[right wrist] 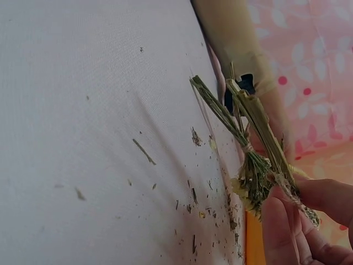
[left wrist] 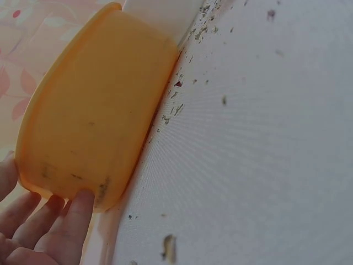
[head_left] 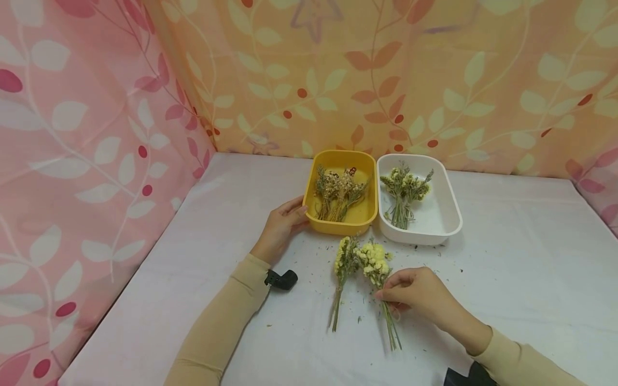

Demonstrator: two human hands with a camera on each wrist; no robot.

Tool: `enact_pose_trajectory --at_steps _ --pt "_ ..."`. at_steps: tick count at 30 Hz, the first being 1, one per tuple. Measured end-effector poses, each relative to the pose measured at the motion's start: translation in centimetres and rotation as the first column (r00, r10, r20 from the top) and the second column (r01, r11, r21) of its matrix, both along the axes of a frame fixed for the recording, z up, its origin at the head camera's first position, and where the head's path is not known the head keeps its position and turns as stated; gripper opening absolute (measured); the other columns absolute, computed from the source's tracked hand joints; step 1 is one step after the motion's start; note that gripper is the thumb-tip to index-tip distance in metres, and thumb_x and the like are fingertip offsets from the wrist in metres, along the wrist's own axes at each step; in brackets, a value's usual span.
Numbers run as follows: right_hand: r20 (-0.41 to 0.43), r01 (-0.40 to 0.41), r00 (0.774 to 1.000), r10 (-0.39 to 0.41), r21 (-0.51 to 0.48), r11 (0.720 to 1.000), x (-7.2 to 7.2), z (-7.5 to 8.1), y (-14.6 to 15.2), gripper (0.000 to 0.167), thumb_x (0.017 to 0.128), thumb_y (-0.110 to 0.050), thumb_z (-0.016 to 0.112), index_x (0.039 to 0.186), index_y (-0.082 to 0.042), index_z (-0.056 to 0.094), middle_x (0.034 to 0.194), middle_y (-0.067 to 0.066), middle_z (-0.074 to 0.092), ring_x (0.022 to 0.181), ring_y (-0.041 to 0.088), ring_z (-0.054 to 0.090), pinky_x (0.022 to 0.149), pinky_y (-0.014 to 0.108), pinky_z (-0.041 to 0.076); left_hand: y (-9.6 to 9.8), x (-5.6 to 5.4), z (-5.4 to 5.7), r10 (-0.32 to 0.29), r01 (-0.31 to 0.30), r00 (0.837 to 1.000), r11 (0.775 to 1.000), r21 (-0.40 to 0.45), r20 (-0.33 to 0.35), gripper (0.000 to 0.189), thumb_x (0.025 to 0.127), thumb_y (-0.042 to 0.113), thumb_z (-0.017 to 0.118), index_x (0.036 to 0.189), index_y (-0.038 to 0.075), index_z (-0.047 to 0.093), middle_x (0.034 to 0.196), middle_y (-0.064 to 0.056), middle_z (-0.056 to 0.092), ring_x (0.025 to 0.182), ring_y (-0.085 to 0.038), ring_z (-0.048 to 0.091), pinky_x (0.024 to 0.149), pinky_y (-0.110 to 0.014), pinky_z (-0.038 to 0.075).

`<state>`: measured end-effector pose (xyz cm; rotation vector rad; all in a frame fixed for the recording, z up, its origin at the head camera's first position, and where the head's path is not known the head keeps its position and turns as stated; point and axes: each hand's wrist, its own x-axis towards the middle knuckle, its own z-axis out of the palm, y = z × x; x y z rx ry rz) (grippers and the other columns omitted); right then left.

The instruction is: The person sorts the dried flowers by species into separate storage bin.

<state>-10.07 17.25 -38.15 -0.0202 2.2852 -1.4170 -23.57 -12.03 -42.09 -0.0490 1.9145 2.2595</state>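
Note:
My right hand (head_left: 422,292) pinches the stems of a bunch of pale yellow dried flowers (head_left: 374,260) between thumb and fingers. In the right wrist view, twine (right wrist: 287,190) is wound round those stems. A second dried flower bunch (head_left: 341,262) lies just left of it, its stems towards me. At the left side of a yellow tray (head_left: 341,229), my left hand (head_left: 281,228) touches the outer wall with its fingertips. Several brownish dried bunches (head_left: 338,190) lie in that tray. Yellow-green dried flower bunches (head_left: 404,187) lie along the left of a white tray (head_left: 446,209).
The two trays stand side by side on a white-covered table (head_left: 521,257). Plant crumbs (right wrist: 193,196) are scattered in front of them. A patterned orange cloth (head_left: 328,86) hangs behind, and a pink one (head_left: 87,161) on the left.

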Motion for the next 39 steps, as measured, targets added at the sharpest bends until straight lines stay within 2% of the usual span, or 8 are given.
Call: enact_pose_trajectory --at_steps 4,11,27,31,35,39 --pt "-0.002 0.001 1.000 -0.001 -0.017 1.000 0.0 0.0 0.0 0.028 0.082 -0.028 0.082 0.088 -0.002 0.072 0.061 0.001 0.067 0.060 0.018 0.064 0.063 0.031 0.061 0.0 0.0 0.1 -0.001 0.001 1.000 1.000 -0.006 0.002 0.050 0.100 0.017 0.061 0.148 0.009 0.047 0.152 -0.010 0.049 0.134 -0.026 0.054 0.105 -0.034 0.054" --pt "-0.099 -0.043 0.994 0.044 0.011 0.999 0.0 -0.3 -0.3 0.025 0.082 -0.023 0.081 0.083 0.000 0.072 0.059 0.002 0.066 0.056 0.015 0.060 0.053 0.028 0.055 0.0 0.1 0.3 -0.006 0.006 1.000 1.000 -0.024 0.002 0.050 0.100 0.018 0.060 0.148 0.010 0.048 0.150 -0.009 0.052 0.133 -0.024 0.056 0.105 -0.034 0.054" --pt "-0.078 -0.080 0.994 0.082 0.023 0.996 -0.2 -1.3 -1.1 0.022 0.081 -0.019 0.081 0.076 -0.002 0.069 0.057 0.002 0.065 0.055 0.015 0.060 0.052 0.027 0.054 -0.1 0.1 0.2 -0.015 0.015 1.000 1.000 -0.003 -0.006 0.050 0.100 0.019 0.061 0.148 0.010 0.047 0.151 -0.010 0.050 0.134 -0.025 0.054 0.106 -0.034 0.053" --pt "-0.097 -0.087 0.991 0.090 0.034 0.996 -0.2 -1.4 -1.2 0.022 0.081 -0.021 0.081 0.075 -0.002 0.070 0.056 0.002 0.064 0.054 0.015 0.058 0.051 0.025 0.051 -0.1 0.1 0.2 -0.020 0.020 1.000 1.000 0.001 -0.012 0.051 0.100 0.018 0.060 0.148 0.010 0.047 0.151 -0.011 0.050 0.134 -0.026 0.054 0.107 -0.035 0.053" --pt "-0.130 -0.065 0.989 0.070 0.042 0.997 -0.4 -1.2 -1.2 0.022 0.082 -0.023 0.081 0.078 -0.003 0.071 0.058 0.002 0.066 0.054 0.016 0.060 0.051 0.025 0.051 -0.1 0.1 0.1 -0.030 0.031 0.999 0.999 0.010 -0.016 0.052 0.100 0.018 0.060 0.149 0.009 0.046 0.152 -0.012 0.049 0.135 -0.027 0.053 0.107 -0.036 0.053" --pt "-0.112 -0.040 0.993 0.040 0.000 0.999 -0.5 -0.7 -1.2 0.024 0.082 -0.023 0.081 0.081 -0.001 0.071 0.061 0.003 0.068 0.055 0.017 0.061 0.051 0.028 0.054 -0.2 0.1 0.0 -0.037 0.037 0.999 0.999 0.012 -0.021 0.051 0.101 0.017 0.059 0.149 0.009 0.045 0.152 -0.012 0.048 0.136 -0.027 0.053 0.107 -0.035 0.052"
